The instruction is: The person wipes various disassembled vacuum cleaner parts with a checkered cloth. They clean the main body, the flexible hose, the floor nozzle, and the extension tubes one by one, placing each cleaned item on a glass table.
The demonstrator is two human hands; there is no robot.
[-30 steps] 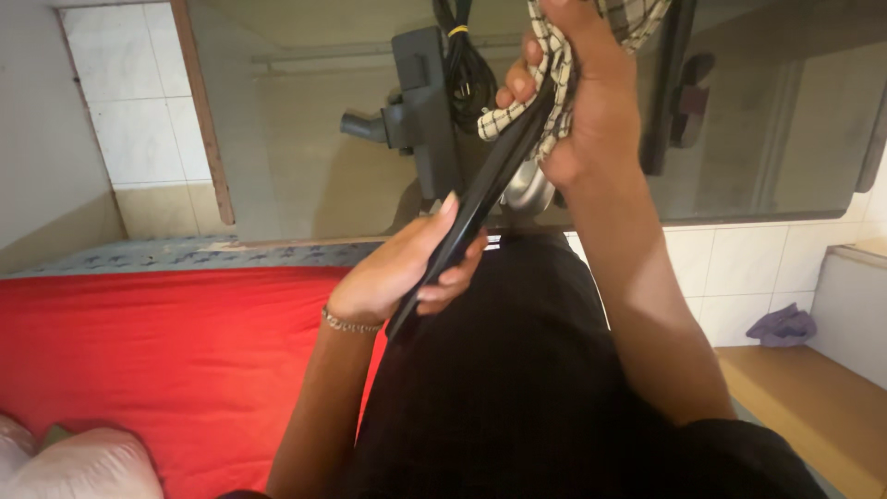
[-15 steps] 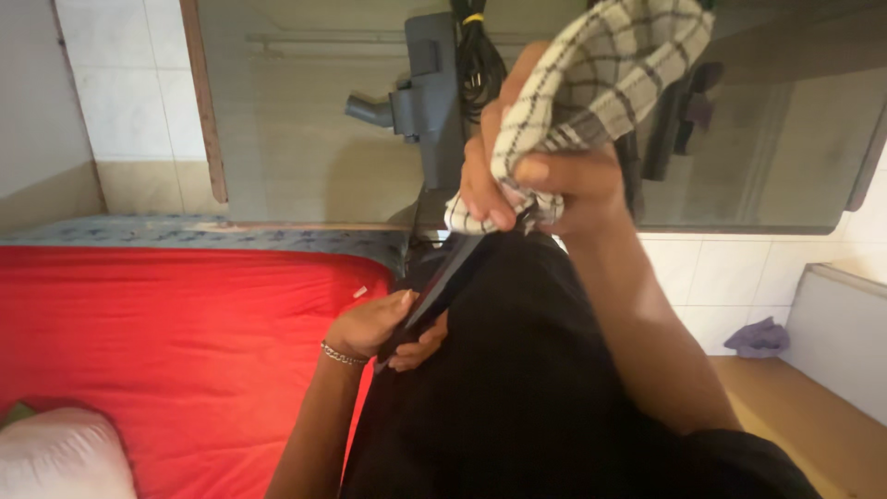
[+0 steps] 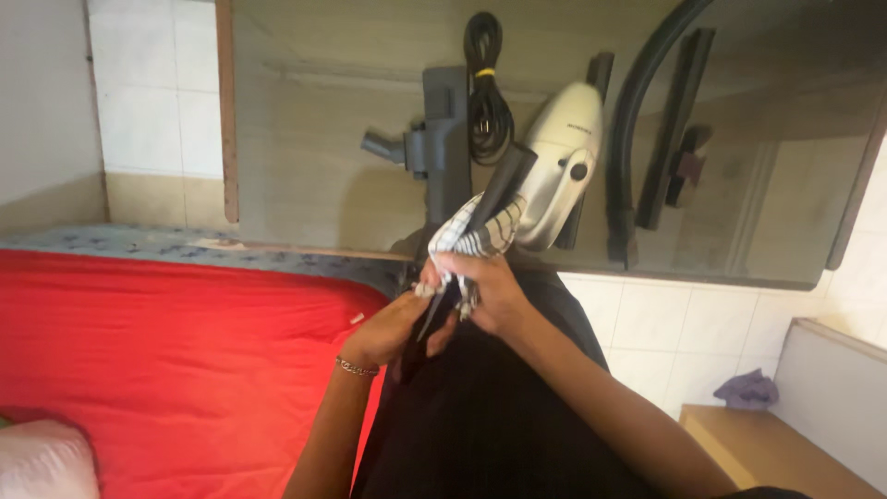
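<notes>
Both hands are working on a long black flat nozzle (image 3: 480, 214) – looks like a vacuum attachment, held at a slant, upper end pointing up-right toward the white vacuum body (image 3: 562, 157). Left hand (image 3: 393, 328) grips the lower end, fingers curled shut around it, thin bracelet (image 3: 356, 368) on the wrist. Right hand (image 3: 490, 288) sits just above the left, touching or nearly so, fingers clamped on a checked black-and-white cloth (image 3: 473, 236) that's wrapped around the nozzle's mid-section. Cloth bunches above the right hand and covers the nozzle there; the bare black tip sticks out past it. Both hands are over the person's lap in dark clothing (image 3: 490, 416). The view looks rotated – floor stuff appears at the top. On the wooden floor (image 3: 305, 157) beyond the hands: grey floor-brush head (image 3: 434, 148), coiled black cable (image 3: 485, 92) with a yellow tie, curved black hose (image 3: 647, 111), more black attachments (image 3: 679, 120) beside it. Red bed sheet (image 3: 166, 360) fills the lower left, patterned mattress edge (image 3: 185, 242) along its upper border, pink pillow (image 3: 42, 462) at the bottom-left corner. Purple rag (image 3: 747, 388) lies on a light wooden ledge (image 3: 767, 453) at lower right. White tiled wall (image 3: 157, 92) at top left.
</notes>
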